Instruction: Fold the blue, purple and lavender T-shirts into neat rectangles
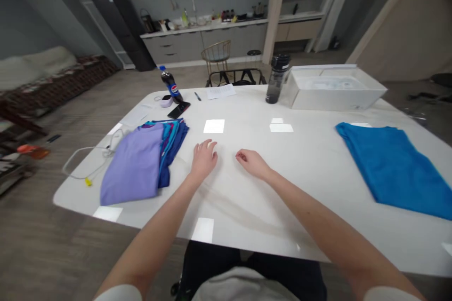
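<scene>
One white table (310, 150): blue folded cloth (399, 164) well to the right of the right hand (254, 163), lavender-topped clothes stack (136, 164) just left of the left hand (204, 159), not touching. Left hand empty, fingers loosely spread; right hand loosely clenched, nothing visible in it.

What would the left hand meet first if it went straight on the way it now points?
Most likely the sheet of paper near the far edge of the table; the left hand's height is unclear, so it might pass over.
</scene>
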`<state>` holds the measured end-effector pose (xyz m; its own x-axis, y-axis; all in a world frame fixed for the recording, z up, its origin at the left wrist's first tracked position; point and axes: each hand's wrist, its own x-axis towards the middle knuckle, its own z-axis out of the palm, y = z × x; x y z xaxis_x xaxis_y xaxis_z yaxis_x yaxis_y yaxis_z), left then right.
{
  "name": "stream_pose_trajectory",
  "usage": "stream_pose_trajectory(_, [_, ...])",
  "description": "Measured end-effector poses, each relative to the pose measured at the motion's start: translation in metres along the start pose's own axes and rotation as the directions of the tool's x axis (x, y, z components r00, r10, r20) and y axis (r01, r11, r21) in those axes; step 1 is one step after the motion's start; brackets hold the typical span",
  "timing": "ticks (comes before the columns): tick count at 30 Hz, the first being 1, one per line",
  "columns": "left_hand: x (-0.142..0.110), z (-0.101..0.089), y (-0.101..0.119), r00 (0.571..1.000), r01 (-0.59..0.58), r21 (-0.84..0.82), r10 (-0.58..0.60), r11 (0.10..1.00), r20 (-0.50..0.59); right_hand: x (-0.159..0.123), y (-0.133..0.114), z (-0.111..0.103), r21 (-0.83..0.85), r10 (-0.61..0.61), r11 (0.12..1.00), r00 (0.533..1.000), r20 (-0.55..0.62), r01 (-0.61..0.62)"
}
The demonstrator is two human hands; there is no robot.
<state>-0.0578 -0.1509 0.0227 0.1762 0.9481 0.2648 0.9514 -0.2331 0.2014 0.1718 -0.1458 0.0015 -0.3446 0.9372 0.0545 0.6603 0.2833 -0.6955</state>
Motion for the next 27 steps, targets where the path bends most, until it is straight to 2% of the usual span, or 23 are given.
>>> stream_pose_trajectory(3, [-0.018,-0.035,-0.086,0.968,0.222,0.121,-0.204,0.967,-0.144,0.046,-0.052,0.048,0.029,-0.118,0.993,0.993,0.018,0.117])
stream_pose_trajectory(5, [-0.027,-0.056,-0.137,0.913,0.368,0.152,-0.326,0.917,-0.244,0.067,-0.086,0.073,0.104,-0.154,0.983,0.988,0.029,0.150])
stream_pose_trajectory(7, [-0.032,-0.071,-0.183,0.839,0.514,0.145,-0.459,0.846,-0.292,0.079,-0.113,0.094,0.178,-0.160,0.973,0.986,0.051,0.149])
stream_pose_trajectory(10, [-0.030,-0.081,-0.236,0.757,0.646,0.073,-0.624,0.760,-0.193,0.081,-0.136,0.115,0.249,-0.195,0.954,0.975,0.104,0.164])
stream_pose_trajectory(12, [-0.025,-0.082,-0.256,0.742,0.665,0.008,-0.660,0.747,-0.119,0.075,-0.139,0.122,0.265,-0.225,0.946,0.966,0.131,0.184])
stream_pose_trajectory(14, [-0.020,-0.082,-0.265,0.736,0.667,-0.047,-0.667,0.744,-0.116,0.068,-0.134,0.123,0.263,-0.232,0.946,0.962,0.141,0.189])
stream_pose_trajectory(16, [-0.017,-0.083,-0.266,0.724,0.667,-0.091,-0.673,0.739,-0.154,0.061,-0.125,0.120,0.265,-0.220,0.948,0.965,0.141,0.177])
stream_pose_trajectory(21, [-0.018,-0.090,-0.252,0.674,0.661,-0.191,-0.687,0.725,-0.272,0.048,-0.102,0.105,0.273,-0.147,0.956,0.981,0.123,0.108])
stream_pose_trajectory(27, [-0.024,-0.115,-0.237,0.662,0.621,-0.201,-0.645,0.757,-0.383,0.034,-0.076,0.084,0.281,-0.124,0.955,0.988,0.095,0.093])
